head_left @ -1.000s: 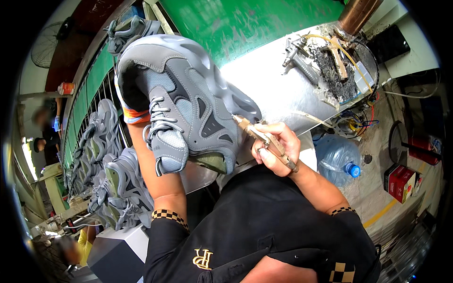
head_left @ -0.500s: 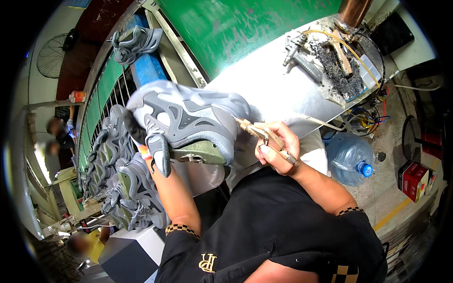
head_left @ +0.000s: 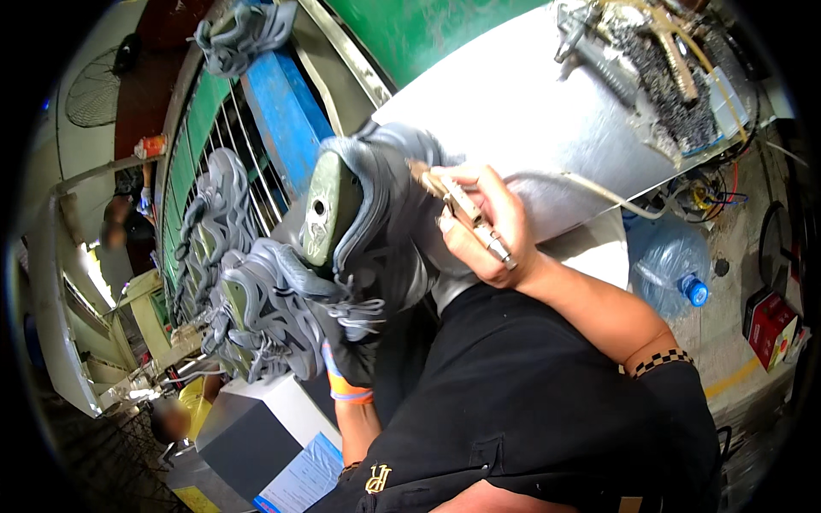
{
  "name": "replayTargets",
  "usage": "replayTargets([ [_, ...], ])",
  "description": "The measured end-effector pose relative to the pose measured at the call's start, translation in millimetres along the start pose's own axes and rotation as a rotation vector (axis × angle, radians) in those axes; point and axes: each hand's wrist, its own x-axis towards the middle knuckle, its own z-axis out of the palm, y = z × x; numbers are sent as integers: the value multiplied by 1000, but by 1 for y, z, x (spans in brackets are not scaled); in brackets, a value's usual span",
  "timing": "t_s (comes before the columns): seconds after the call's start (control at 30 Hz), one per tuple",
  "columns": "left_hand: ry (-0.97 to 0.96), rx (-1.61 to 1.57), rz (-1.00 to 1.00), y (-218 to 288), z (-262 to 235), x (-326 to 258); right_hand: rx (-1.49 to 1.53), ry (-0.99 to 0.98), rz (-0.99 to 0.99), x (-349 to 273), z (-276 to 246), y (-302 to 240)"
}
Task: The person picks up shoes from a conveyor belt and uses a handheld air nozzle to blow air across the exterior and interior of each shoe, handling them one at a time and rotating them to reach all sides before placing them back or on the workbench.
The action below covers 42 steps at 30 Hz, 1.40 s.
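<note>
A grey sneaker (head_left: 369,201) with a green shoe last (head_left: 323,209) inside is held up over the lap. The top of the last, with a round hole, faces me, and the laces hang low. My left hand (head_left: 349,355), in a dark glove with an orange and white cuff, grips it from below; the shoe hides most of its fingers. My right hand (head_left: 496,224) is closed round a small brass-coloured nozzle gun (head_left: 463,208). Its tip points at the shoe's side, close to it; whether they touch I cannot tell.
Several similar sneakers (head_left: 269,312) stand on a rack at left, and another (head_left: 244,38) sits on a blue beam. A white-covered bench (head_left: 530,111) holds a grey gun-like tool (head_left: 603,68) and dark debris. A water jug (head_left: 671,265) lies at right. Other people are far left.
The sneaker has turned from side-on until the last's top faces me, and my left hand has come lower and nearer. My right hand keeps the nozzle gun beside it. The view has shifted.
</note>
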Motion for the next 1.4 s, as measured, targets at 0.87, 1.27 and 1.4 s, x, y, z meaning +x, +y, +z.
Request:
replayTargets([
  [0.87, -587, -236, -489, -25, 120, -12, 376, -51, 418, -17, -36, -37],
  [1.27, -754, -179, -640, -26, 163, 0, 242, 26, 546, -52, -64, -84],
  [1.4, -829, -85, -663, -23, 188, 0, 80, 78, 586, -43, -68, -107],
])
